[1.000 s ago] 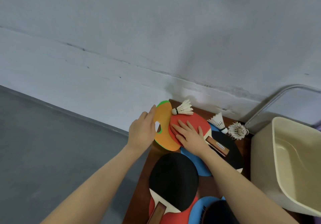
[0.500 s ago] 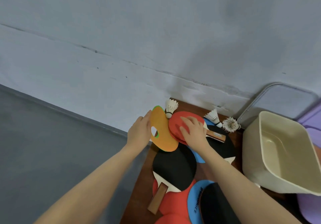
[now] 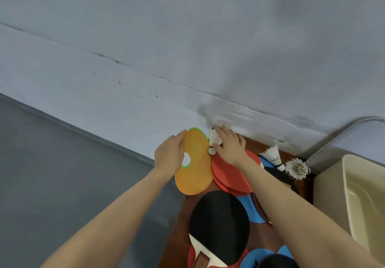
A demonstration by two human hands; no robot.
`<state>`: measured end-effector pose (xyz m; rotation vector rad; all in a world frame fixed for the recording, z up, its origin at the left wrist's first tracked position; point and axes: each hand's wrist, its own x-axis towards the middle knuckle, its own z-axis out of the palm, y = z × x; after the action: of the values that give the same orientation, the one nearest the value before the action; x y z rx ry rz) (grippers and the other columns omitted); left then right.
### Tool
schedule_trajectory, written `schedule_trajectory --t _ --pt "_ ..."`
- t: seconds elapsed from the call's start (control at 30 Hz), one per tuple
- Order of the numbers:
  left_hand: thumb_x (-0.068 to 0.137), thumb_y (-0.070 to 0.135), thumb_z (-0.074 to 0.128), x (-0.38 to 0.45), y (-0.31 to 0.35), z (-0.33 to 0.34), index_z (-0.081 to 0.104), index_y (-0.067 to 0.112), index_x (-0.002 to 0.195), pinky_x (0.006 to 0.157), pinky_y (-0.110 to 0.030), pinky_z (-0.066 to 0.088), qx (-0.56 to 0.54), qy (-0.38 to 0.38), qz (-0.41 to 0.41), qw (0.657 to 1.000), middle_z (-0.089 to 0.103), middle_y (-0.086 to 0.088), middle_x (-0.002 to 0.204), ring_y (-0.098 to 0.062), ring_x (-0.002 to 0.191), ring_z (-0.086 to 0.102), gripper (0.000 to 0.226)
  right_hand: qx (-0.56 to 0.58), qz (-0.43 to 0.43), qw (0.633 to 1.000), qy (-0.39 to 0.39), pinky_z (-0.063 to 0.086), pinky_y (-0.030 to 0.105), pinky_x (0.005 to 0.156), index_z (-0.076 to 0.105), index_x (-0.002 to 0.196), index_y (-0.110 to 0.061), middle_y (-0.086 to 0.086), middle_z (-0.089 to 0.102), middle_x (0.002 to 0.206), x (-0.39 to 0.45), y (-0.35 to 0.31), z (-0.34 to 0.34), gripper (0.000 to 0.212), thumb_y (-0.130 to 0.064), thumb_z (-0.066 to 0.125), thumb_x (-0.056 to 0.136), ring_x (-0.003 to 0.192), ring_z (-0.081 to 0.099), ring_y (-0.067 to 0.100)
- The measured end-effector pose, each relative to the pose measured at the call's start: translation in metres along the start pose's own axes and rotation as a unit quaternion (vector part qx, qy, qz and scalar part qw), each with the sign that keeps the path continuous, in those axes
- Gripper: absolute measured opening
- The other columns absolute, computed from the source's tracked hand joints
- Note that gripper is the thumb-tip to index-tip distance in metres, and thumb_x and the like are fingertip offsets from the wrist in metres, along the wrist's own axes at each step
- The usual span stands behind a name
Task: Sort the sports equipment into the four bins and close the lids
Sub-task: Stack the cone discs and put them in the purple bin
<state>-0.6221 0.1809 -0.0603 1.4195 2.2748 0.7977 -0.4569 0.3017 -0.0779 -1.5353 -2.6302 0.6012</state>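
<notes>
My left hand (image 3: 168, 157) grips the left edge of an orange disc (image 3: 195, 172) with a round hole; a green rim shows behind it, and it is tilted up at the table's left edge. My right hand (image 3: 229, 149) lies with straight fingers over a white shuttlecock (image 3: 213, 140) by the wall, thumb next to its cork. Under that wrist lie red paddles (image 3: 229, 178). A black-faced paddle (image 3: 218, 224) lies nearer to me. A cream bin (image 3: 329, 195) stands open at the right.
Two more shuttlecocks (image 3: 271, 155) (image 3: 296, 167) lie by the wall near the bin. Blue paddles (image 3: 253, 209) overlap the others on the brown table (image 3: 179, 232). A grey lid (image 3: 341, 134) leans on the wall behind the bin. Grey floor lies left.
My right hand has left the red paddle and moved up to the shuttlecock by the wall. The orange disc is tilted more upright in my left hand.
</notes>
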Motion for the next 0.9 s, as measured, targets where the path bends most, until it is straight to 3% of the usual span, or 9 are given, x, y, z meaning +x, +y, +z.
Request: schedule_trajectory --t 0.07,0.13,0.2,0.3,0.43,0.57,0.7,0.9 --pt "0.102 0.027 0.03 0.005 -0.002 0.001 0.039 0.028 0.14 0.083 -0.031 0.04 0.003 -0.002 -0.003 1.0 0.057 -0.002 0.124 -0.021 0.111 0.053 0.04 -0.011 -0.006 0.999 0.033 0.01 0.041 0.107 0.033 0.143 -0.03 0.0 0.037 0.145 0.004 0.003 0.003 0.055 -0.025 0.049 0.09 0.133 0.032 0.02" --pt "0.102 0.027 0.029 0.007 -0.003 0.001 0.04 0.028 0.14 0.085 -0.032 0.041 0.009 -0.004 -0.006 1.0 0.058 -0.001 0.125 -0.021 0.111 0.053 0.04 0.024 -0.001 0.993 0.114 0.013 0.029 0.092 0.049 0.13 -0.026 -0.001 0.053 0.125 0.001 0.003 0.002 0.045 -0.012 0.049 0.088 0.115 0.048 0.018" --pt "0.101 0.026 0.029 0.006 -0.002 -0.001 0.041 0.028 0.139 0.086 -0.033 0.042 0.008 -0.001 -0.008 1.0 0.057 -0.001 0.126 -0.021 0.113 0.053 0.04 0.085 0.006 0.986 0.146 0.013 0.023 0.079 0.059 0.117 -0.023 -0.003 0.06 0.109 -0.008 0.003 -0.001 0.036 -0.004 0.049 0.088 0.1 0.054 0.015" --pt "0.101 0.027 0.03 -0.001 0.004 -0.009 0.043 0.029 0.138 0.088 -0.033 0.042 -0.01 0.016 -0.002 1.0 0.058 0.001 0.126 -0.02 0.114 0.052 0.039 0.127 -0.002 0.98 0.153 0.014 0.021 0.075 0.064 0.11 -0.021 -0.005 0.06 0.101 -0.026 0.005 -0.001 0.03 -0.004 0.052 0.089 0.092 0.056 0.016" --pt "0.101 0.03 0.03 -0.017 0.018 -0.022 0.043 0.03 0.138 0.082 -0.028 0.04 0.001 0.025 0.019 1.0 0.06 0.002 0.12 -0.019 0.109 0.054 0.039 0.173 -0.011 0.961 0.216 0.029 0.032 0.09 0.067 0.107 -0.017 -0.003 0.064 0.1 -0.058 -0.002 -0.013 0.025 -0.005 0.057 0.088 0.086 0.059 0.015" --pt "0.101 0.026 0.032 -0.036 0.028 -0.043 0.044 0.03 0.137 0.076 -0.033 0.045 0.011 0.064 0.035 0.997 0.062 -0.001 0.102 -0.02 0.095 0.056 0.038 0.204 -0.026 0.954 0.217 0.036 0.042 0.096 0.066 0.106 -0.019 -0.009 0.058 0.095 -0.088 -0.007 -0.023 0.025 -0.005 0.058 0.087 0.088 0.059 0.015" --pt "0.101 0.027 0.032 -0.057 0.041 -0.065 0.044 0.027 0.137 0.078 -0.028 0.041 -0.024 0.098 0.055 0.993 0.062 0.0 0.114 -0.018 0.103 0.056 0.038 0.245 -0.039 0.935 0.252 0.045 0.051 0.089 0.066 0.105 -0.021 -0.009 0.06 0.092 -0.113 -0.016 -0.034 0.026 -0.005 0.059 0.085 0.084 0.059 0.013" --pt "0.101 0.027 0.036 -0.088 0.074 -0.062 0.047 0.027 0.136 0.083 -0.019 0.036 -0.095 0.088 0.102 0.986 0.059 0.005 0.124 -0.011 0.111 0.053 0.037 0.262 -0.04 0.918 0.295 0.047 0.048 0.086 0.066 0.106 -0.019 -0.009 0.061 0.094 -0.162 -0.006 -0.054 0.028 -0.002 0.06 0.085 0.084 0.057 0.006"
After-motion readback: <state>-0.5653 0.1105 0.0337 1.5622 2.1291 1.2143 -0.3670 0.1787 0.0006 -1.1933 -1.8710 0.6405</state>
